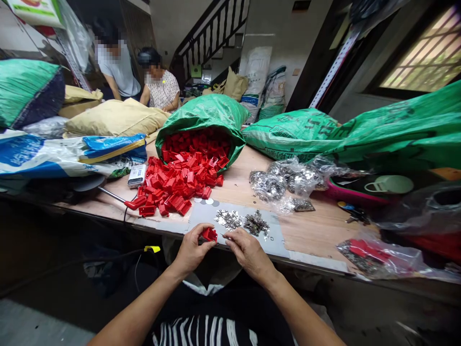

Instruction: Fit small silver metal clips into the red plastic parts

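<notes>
Between the thumb and fingers of my left hand [192,247] is a red plastic housing [209,234], held just over the table's front edge. Close to its right side, my right hand [245,247] pinches something small and thin, too small to name. Beyond my hands, a grey mat [275,240] bears a pile of flat silvery metal pieces [228,219] and a pile of darker small metal parts [256,223]. Many more red plastic housings [176,180] spill toward me from a green woven sack [212,108].
Clear bags of metal parts [268,185] lie right of the mat, near a pink basket [345,192] with a white cup [391,184]. A small white device [137,176] sits left of the red heap. Two people [162,89] work behind tan sacks [115,117].
</notes>
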Available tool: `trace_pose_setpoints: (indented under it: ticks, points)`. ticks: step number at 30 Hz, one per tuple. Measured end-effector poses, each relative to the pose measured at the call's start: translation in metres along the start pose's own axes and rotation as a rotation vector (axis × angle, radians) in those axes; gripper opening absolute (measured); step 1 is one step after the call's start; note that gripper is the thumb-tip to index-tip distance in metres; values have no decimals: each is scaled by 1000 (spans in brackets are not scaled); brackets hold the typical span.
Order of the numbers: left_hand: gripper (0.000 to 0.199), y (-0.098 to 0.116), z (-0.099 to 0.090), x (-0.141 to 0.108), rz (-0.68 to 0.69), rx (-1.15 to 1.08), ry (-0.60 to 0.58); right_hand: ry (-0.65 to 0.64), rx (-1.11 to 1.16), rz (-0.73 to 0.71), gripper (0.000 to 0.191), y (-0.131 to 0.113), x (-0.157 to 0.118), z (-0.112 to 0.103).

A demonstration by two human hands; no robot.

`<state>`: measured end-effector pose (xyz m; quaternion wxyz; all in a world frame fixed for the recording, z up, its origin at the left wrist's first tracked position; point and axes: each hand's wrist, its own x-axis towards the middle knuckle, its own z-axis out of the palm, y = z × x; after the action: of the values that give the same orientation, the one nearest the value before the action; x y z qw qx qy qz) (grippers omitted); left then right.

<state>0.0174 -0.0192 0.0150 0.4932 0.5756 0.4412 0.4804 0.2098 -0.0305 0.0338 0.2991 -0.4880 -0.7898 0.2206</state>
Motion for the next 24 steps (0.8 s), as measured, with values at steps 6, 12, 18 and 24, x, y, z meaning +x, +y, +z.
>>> trace_pose_setpoints:
  ticks: [6, 12, 18, 24]
  points:
    - [38, -8, 0, 6, 36, 41, -27, -57, -106, 68, 15, 6, 1, 9]
    - [41, -7, 0, 8, 59, 65, -41, -74, -114, 29, 14, 9, 4, 12]
    - [40, -6, -1, 8, 27, 46, -54, -86, -112, 24, 13, 10, 4, 13]
    - [40, -5, 0, 9, -9, -17, -45, -100, -123, 19, 13, 11, 4, 13]
